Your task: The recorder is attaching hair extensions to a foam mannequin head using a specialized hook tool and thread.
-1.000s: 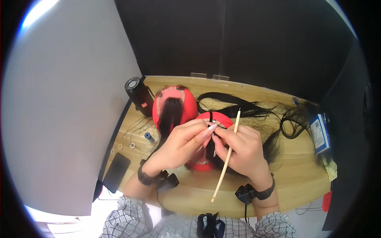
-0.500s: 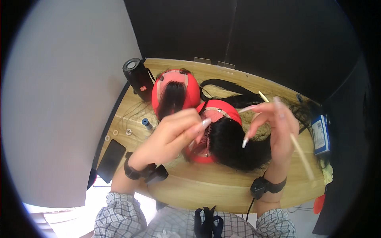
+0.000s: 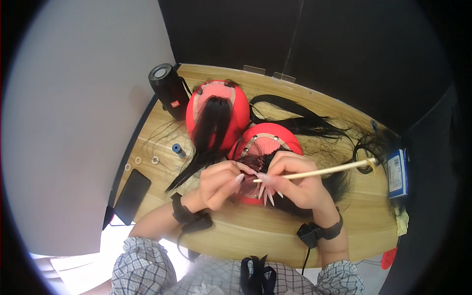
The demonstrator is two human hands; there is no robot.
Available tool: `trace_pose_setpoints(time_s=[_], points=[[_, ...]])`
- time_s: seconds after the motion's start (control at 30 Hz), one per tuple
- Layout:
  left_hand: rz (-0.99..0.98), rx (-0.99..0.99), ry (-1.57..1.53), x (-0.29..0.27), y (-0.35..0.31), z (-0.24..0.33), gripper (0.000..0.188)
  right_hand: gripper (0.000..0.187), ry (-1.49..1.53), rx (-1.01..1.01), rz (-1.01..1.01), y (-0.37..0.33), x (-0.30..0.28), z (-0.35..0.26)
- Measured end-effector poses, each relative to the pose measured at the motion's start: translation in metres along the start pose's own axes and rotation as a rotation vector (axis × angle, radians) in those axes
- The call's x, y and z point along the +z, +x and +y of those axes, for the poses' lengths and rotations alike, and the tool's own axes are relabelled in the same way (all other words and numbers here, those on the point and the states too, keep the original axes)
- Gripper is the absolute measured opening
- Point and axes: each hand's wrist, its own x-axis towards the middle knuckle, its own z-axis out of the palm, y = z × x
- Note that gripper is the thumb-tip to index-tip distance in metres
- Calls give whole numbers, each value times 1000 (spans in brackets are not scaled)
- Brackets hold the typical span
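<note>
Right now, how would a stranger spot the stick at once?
Find the wooden table, then the nearer red dome on it. The right hand there holds the stick: pale, slim and straight, unlike the dark hair nearby.

Checked, frill-cuffed sleeves (image 3: pixel 142 263) on show here, black wrist straps (image 3: pixel 330 231) carrying boxy dark modules (image 3: pixel 308 236), a thin cable (image 3: pixel 306 259) trailing, and a dark ribbon bow (image 3: pixel 258 275) in front!
</note>
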Motion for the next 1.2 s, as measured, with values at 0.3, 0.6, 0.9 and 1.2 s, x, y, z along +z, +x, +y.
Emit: trace_pose_setpoints(time_s=[0.3,0.6,0.9,1.2], points=[[-78,89,77,-5,-13,-10,13,15,267,335,62,-9,-4,14],[-141,270,237,-1,-12,1,8,13,327,282,151,-11,3,18],[-318,365,436,13,-11,3,16,17,335,295,181,-10,6,22],[-306,409,521,13,-13,0,16,15,341,325,118,-12,2,19]])
